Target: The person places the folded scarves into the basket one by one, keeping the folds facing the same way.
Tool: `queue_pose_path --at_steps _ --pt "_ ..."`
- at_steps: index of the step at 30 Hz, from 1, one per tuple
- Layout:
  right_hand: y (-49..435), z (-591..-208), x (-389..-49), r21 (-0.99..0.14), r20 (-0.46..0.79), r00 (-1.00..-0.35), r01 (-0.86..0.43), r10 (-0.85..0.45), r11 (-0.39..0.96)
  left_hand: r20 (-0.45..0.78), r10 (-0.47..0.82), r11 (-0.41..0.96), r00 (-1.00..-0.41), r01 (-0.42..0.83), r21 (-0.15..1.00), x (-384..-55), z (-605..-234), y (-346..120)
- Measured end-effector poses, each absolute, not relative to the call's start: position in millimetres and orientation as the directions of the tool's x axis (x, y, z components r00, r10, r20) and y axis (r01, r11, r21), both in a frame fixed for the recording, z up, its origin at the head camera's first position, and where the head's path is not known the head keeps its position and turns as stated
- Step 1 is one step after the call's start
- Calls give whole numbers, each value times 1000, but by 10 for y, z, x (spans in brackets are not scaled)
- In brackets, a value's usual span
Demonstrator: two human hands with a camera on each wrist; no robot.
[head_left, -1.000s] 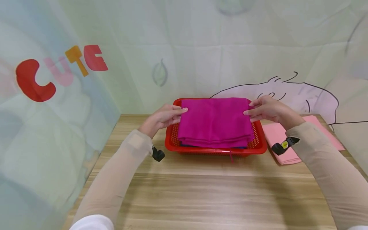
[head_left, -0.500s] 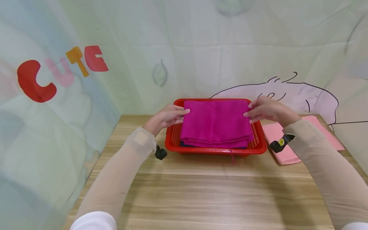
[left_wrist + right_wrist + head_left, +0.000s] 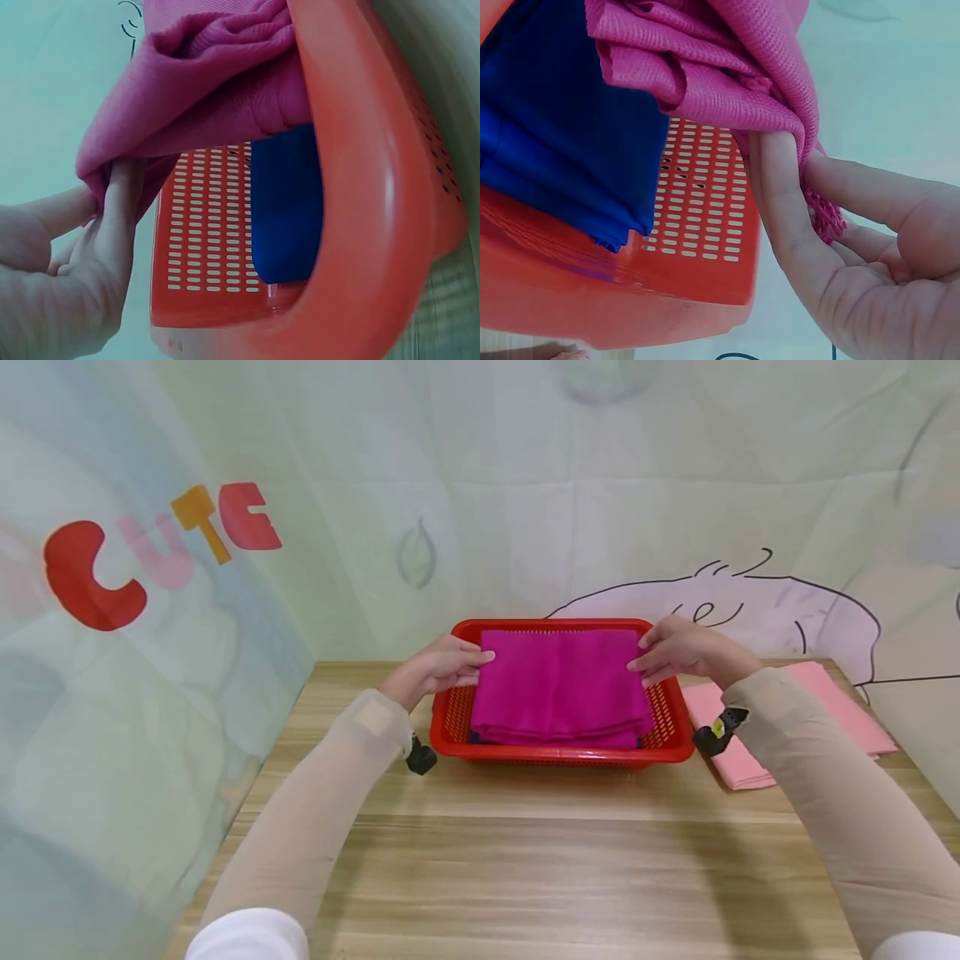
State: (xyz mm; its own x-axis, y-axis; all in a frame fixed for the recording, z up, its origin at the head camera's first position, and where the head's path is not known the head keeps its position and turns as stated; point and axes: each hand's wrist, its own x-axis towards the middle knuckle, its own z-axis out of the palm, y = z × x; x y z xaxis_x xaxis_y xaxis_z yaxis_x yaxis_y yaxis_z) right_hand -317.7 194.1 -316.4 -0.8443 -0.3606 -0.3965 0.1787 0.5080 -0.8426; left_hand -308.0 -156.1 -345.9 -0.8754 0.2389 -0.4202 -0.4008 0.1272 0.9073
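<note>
A folded magenta cloth [image 3: 558, 685] is held by its two far corners over a red plastic basket [image 3: 448, 735]. My left hand [image 3: 442, 668] pinches its left side, thumb on top and fingers beneath. On the right side, my right hand [image 3: 686, 650] pinches the cloth the same way; a bit of fringe shows by the fingers in the right wrist view. Under the magenta cloth, inside the basket, lies a folded blue cloth [image 3: 570, 127], also seen as a blue patch [image 3: 286, 206] in the left wrist view. The magenta cloth's near edge hangs low within the basket.
Folded pink cloths [image 3: 840, 710] lie on the wooden table [image 3: 525, 860] to the right of the basket, partly behind my right forearm. A printed fabric backdrop [image 3: 510, 527] hangs behind and to the left of the table.
The magenta cloth has sunk a little lower into the basket, both hands going down with it. My right hand has shifted slightly left, my left hand slightly right.
</note>
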Motion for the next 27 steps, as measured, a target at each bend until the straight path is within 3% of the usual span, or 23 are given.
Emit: queue_pose_path --at_steps 27 --pt "1852 -3287 -3278 -805 -427 -822 156 -377 573 -466 215 284 -858 -402 871 -3153 -3532 -1479"
